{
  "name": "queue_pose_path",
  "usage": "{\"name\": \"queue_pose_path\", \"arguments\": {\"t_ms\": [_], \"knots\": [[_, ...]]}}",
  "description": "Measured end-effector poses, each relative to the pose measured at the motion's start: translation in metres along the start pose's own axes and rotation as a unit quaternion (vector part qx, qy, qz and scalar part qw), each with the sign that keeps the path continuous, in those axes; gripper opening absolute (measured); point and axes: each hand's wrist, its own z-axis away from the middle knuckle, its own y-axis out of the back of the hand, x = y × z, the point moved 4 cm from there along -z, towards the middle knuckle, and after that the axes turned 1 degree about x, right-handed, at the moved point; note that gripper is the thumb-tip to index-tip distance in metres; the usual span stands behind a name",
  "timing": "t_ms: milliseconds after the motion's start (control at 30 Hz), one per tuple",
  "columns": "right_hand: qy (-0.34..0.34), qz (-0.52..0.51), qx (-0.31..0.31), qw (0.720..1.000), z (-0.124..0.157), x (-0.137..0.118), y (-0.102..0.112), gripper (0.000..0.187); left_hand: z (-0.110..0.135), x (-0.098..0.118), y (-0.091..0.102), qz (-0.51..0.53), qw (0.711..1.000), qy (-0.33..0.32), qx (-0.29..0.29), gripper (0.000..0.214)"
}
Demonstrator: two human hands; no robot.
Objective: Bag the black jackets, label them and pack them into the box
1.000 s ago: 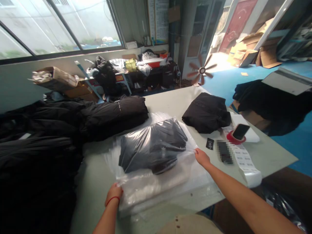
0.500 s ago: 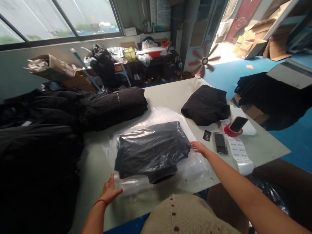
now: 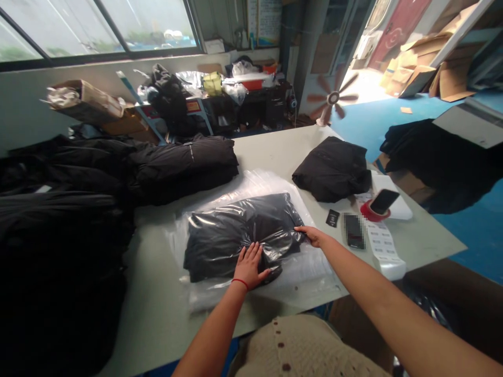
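A folded black garment inside a clear plastic bag (image 3: 223, 235) lies on the pale table (image 3: 157, 309) in front of me. My left hand (image 3: 249, 265) lies flat on the near part of the bagged garment, fingers spread. My right hand (image 3: 310, 234) rests at the garment's right edge, fingers stretched along the plastic. More clear bags (image 3: 310, 267) lie stacked under it.
A folded black garment (image 3: 332, 167) lies to the right. Beside it are a small black tag (image 3: 332, 217), a phone (image 3: 353, 230), a red tape roll (image 3: 371, 212) with a phone on it, and a label strip (image 3: 387, 251). Piled black jackets (image 3: 78, 199) fill the left side. A fan (image 3: 332, 98) stands beyond.
My left hand has moved from the bag's near left corner onto the bagged garment and now presses it flat. The puffed bag has been flattened. My right hand shifted slightly left.
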Motion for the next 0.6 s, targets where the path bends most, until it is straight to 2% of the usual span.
{"name": "queue_pose_path", "arguments": {"t_ms": [167,267,367,433,500,600], "knots": [[-0.005,0.001,-0.091,0.996,0.030,-0.017,-0.027,0.007,-0.006,0.003,0.004,0.014,0.999,0.041,-0.026,0.098],[0.003,-0.002,-0.123,0.992,0.050,-0.034,-0.057,0.006,-0.012,0.016,0.004,0.028,0.995,0.082,-0.048,0.115],[0.022,0.014,-0.120,0.992,0.066,-0.050,-0.093,0.008,-0.014,0.026,0.004,0.037,0.990,0.134,-0.011,0.123],[0.042,0.031,-0.114,0.992,0.075,-0.058,-0.118,0.009,-0.011,0.026,0.006,0.046,0.983,0.175,0.039,0.117],[0.065,0.036,-0.122,0.990,0.085,-0.061,-0.141,0.008,-0.005,0.020,0.009,0.065,0.973,0.204,0.083,0.100],[0.099,0.024,-0.146,0.984,0.101,-0.063,-0.174,0.007,-0.001,0.005,0.018,0.133,0.968,0.188,0.101,0.066]]}}
